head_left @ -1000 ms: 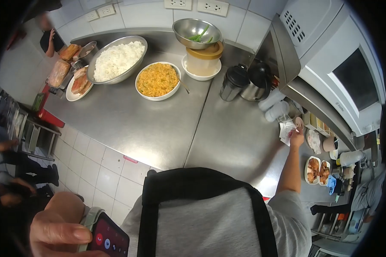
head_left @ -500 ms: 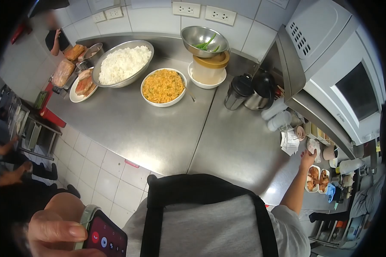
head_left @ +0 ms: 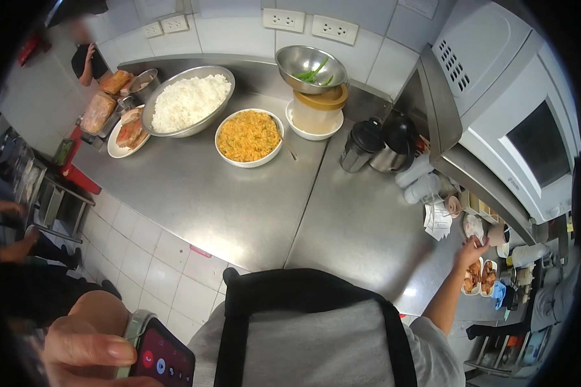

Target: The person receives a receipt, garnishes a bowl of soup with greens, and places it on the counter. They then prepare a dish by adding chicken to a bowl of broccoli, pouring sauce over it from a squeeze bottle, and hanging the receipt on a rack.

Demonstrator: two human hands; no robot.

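Observation:
My left hand [head_left: 87, 351] is at the lower left, away from the counter, gripping a phone [head_left: 161, 361] with a lit red screen. My right hand [head_left: 471, 250] reaches out to the far right of the steel counter [head_left: 239, 193], fingers apart, right beside a tray of browned meat pieces [head_left: 479, 276] and just below a small wrapped item [head_left: 474, 226]. Whether the fingers touch the tray I cannot tell. A paper slip [head_left: 437, 219] lies just left of that hand.
At the back stand a big bowl of white rice [head_left: 187, 100], a bowl of yellow rice [head_left: 248, 137], a steel bowl with green beans [head_left: 311, 68] on a tub, two dark jugs [head_left: 381, 145]. A microwave [head_left: 516, 109] overhangs the right. Other people stand at left.
My right hand has moved from the paper slip and small cup back toward me and to the right, ending beside the meat tray. The left hand still grips the phone.

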